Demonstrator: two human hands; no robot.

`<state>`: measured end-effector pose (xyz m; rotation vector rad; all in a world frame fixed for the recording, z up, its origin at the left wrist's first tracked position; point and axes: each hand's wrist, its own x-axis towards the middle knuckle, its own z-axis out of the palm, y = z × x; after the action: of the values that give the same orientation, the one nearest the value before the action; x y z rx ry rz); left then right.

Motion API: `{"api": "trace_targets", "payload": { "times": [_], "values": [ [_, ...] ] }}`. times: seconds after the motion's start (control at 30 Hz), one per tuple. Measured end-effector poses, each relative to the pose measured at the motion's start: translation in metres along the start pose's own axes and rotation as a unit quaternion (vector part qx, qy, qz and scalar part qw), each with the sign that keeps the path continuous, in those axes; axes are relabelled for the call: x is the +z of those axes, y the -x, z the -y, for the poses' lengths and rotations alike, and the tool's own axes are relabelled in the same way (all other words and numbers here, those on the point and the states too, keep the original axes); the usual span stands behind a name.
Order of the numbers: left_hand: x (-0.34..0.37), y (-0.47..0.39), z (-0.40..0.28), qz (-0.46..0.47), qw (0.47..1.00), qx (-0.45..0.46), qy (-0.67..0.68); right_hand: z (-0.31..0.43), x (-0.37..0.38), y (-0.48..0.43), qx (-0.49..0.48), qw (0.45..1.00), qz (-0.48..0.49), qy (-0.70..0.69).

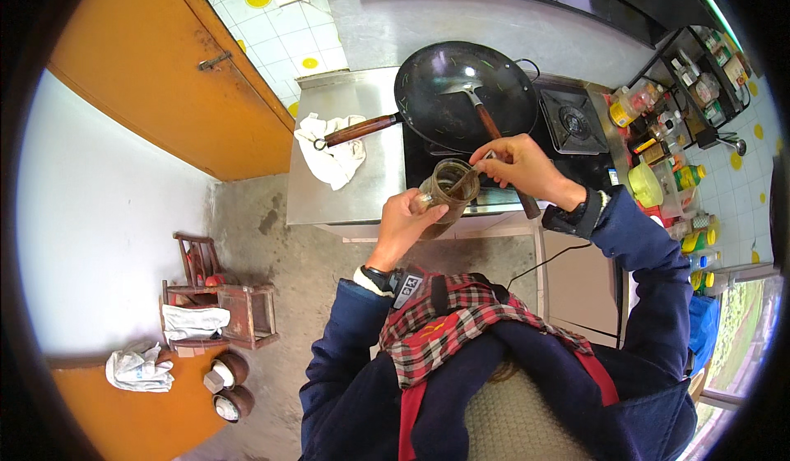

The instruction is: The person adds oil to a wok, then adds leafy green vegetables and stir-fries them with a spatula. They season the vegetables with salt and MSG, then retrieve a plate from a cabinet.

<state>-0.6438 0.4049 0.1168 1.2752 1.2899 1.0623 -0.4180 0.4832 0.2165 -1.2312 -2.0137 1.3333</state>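
Note:
My left hand [402, 225] grips a glass jar [458, 209] with a wide open mouth, tilted in front of the cooktop's near edge. Between the fingers and thumb of my right hand [523, 166] is a spoon [461, 183], its lower end inside the jar. What the jar contains is hard to make out. Just beyond my hands sits a black wok [432, 106] with a few green scraps stuck to its inside. A metal spatula [472, 94] rests in the wok, its wooden handle running beneath my right hand.
A white cloth [330, 165] lies on the steel counter [382, 196] under the wok's wooden handle. Right of the wok is a gas burner [574, 122]. Bottles, a yellow-green bowl [645, 184] and a rack [710, 78] line the right side. A wooden chair [197, 276] stands at left.

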Motion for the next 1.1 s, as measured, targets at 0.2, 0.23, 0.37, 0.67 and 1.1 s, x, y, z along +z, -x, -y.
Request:
{"api": "trace_targets", "payload": {
  "times": [0.2, 0.23, 0.37, 0.67, 1.1],
  "values": [
    [0.012, -0.01, 0.0, -0.019, 1.0, 0.017, -0.007, -0.005, -0.036, 0.01, -0.014, 0.999, -0.026, -0.02],
    [0.014, -0.011, -0.001, -0.025, 1.0, 0.011, -0.015, -0.007, -0.04, 0.011, -0.008, 0.999, -0.029, -0.021],
    [0.023, -0.012, -0.003, -0.04, 0.999, 0.017, -0.015, -0.02, -0.051, 0.015, 0.029, 0.997, -0.028, -0.068],
    [0.04, -0.009, 0.009, -0.105, 0.994, 0.009, -0.008, -0.041, -0.08, 0.021, 0.088, 0.974, -0.021, -0.209],
    [0.043, -0.035, -0.004, -0.139, 0.989, 0.005, 0.048, -0.032, -0.112, 0.007, 0.049, 0.974, -0.059, -0.211]
  ]
}}
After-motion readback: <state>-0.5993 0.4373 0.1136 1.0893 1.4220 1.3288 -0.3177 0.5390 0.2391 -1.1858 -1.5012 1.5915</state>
